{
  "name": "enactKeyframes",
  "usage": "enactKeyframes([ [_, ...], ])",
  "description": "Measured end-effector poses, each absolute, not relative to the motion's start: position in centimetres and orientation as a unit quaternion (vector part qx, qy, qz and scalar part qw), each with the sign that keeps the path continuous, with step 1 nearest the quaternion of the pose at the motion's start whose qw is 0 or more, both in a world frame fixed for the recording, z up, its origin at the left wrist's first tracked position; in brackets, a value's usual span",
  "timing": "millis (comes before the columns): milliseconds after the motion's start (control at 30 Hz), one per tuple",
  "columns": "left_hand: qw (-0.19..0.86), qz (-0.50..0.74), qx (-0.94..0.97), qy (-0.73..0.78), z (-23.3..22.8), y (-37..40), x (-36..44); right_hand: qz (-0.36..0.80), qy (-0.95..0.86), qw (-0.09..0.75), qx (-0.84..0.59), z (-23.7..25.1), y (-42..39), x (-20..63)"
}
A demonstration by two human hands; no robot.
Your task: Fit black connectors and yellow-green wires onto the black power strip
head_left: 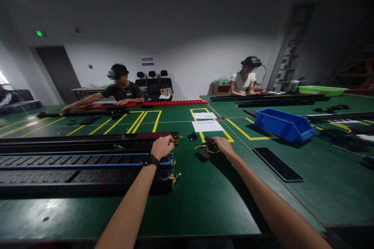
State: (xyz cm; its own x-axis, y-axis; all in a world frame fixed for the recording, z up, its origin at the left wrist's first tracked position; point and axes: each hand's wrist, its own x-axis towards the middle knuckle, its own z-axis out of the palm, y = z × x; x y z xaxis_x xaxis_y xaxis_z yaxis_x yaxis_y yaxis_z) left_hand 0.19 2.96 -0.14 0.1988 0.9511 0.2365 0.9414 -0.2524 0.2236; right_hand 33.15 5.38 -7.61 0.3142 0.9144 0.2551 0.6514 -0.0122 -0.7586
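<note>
Several long black power strips lie side by side on the green table, stretching off to the left. My left hand, with a black watch on the wrist, is closed over the right end of one strip, where yellow and blue wires stick out. My right hand rests on a small black part with yellow wires a little to the right of the strips. A black block lies just in front of it, and a small black clip sits between my hands.
Two white paper sheets lie beyond my hands. A blue bin and a flat black panel sit to the right. Two other people work at long strips on the far side, near a red strip and a green tray.
</note>
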Motion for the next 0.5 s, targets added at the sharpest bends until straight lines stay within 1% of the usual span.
enactKeyframes([
  [67, 0.018, 0.165, 0.776, 0.609, -0.1, 2.88, 0.21, 0.228, -0.548, 0.425, -0.684, -7.46, 5.17, 33.0],
  [100, 0.019, 0.165, 0.776, 0.609, -0.08, 2.83, 0.22, 0.244, -0.539, 0.429, -0.682, -7.39, 5.05, 32.92],
  [267, 0.018, 0.166, 0.775, 0.61, -0.13, 2.74, 0.23, 0.182, -0.509, 0.471, -0.697, -7.34, 4.59, 32.9],
  [367, 0.014, 0.173, 0.775, 0.607, -0.21, 2.76, 0.22, 0.148, -0.477, 0.482, -0.72, -7.49, 4.58, 33.27],
  [500, 0.017, 0.182, 0.776, 0.604, -0.14, 2.69, 0.25, 0.146, -0.42, 0.503, -0.741, -7.73, 4.9, 33.73],
])
